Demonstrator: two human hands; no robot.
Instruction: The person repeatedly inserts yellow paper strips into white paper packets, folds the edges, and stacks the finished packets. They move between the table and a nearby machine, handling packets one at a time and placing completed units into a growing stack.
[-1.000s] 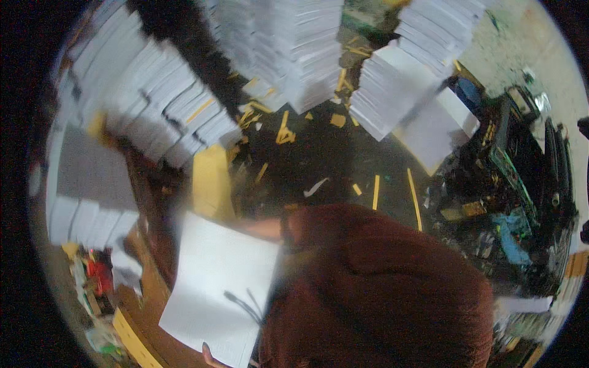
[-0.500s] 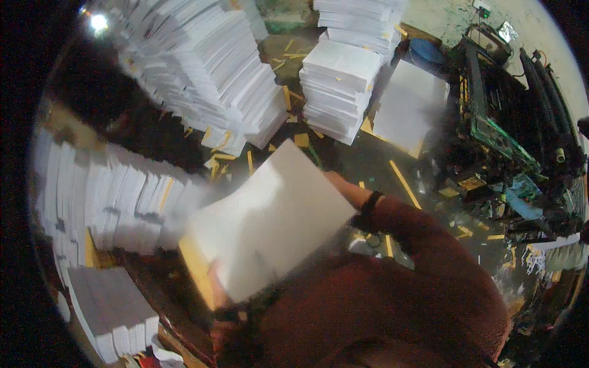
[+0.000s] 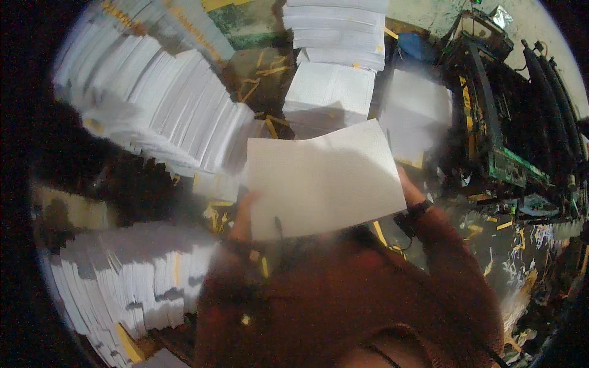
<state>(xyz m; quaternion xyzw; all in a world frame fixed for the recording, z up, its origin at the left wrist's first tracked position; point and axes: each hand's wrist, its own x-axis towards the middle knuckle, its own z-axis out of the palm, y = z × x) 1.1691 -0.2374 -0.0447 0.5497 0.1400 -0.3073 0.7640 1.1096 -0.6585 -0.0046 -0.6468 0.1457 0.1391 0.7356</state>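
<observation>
Between my two hands I carry a stack of white paper (image 3: 325,178), broad side up, with its far edge dipping in the middle. My left hand (image 3: 246,208) grips its left edge, the thumb near the top face. At the other end my right hand (image 3: 411,186) is closed on the right edge, with a dark band on the wrist. Most of the fingers are hidden under the sheets, so the thickness of the stack cannot be told. Just beyond it stands a pile of white paper (image 3: 328,86), partly covered by what I hold.
A long row of paper stacks (image 3: 165,101) leans at the far left, with another row (image 3: 135,276) at the near left. A dark machine (image 3: 503,116) with rollers stands on the right. Right of the pile lies a low paper stack (image 3: 417,110). Yellow strips litter the dark floor.
The paper stack has swung from a slant to nearly level across me and moved right. My left hand has come up and forward with it. The view has turned left.
</observation>
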